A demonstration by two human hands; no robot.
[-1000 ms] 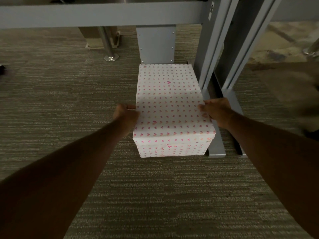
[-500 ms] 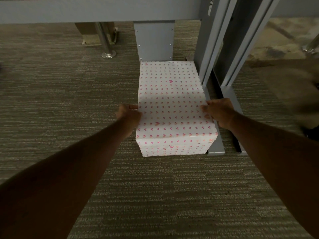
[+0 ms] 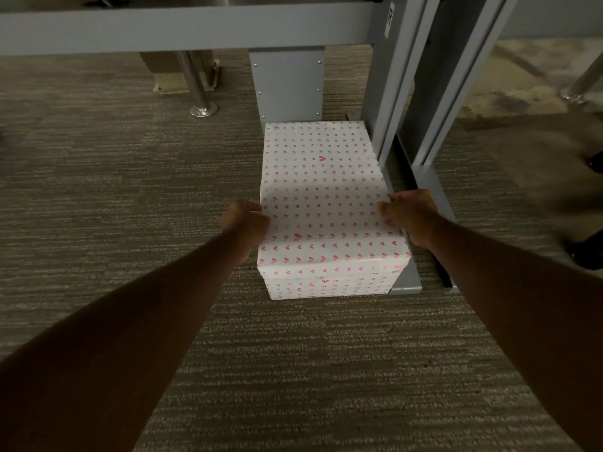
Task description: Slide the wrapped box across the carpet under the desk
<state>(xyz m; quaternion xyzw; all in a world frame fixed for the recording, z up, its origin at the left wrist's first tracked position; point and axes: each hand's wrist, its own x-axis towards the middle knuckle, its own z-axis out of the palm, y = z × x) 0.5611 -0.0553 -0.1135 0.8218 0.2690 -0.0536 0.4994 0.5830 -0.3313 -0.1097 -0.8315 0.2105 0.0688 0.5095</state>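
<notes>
Lying flat on the carpet [image 3: 98, 197], the wrapped box [image 3: 323, 203] — white paper with small pink hearts — runs its long axis straight away from the person, its far end reaching a grey panel [image 3: 288, 83] under the desk crossbar [image 3: 182, 27]. Its right side sits just beside the grey desk leg [image 3: 396, 79] and foot. Both hands clasp it at mid-length: left hand [image 3: 243, 220] curled against the left edge, right hand [image 3: 408, 215] on the right edge, fingers bent.

Your left hand [image 3: 245, 221] and right hand [image 3: 409, 214] reach forward on straight arms, fingers curled inward, palms facing each other.
</notes>
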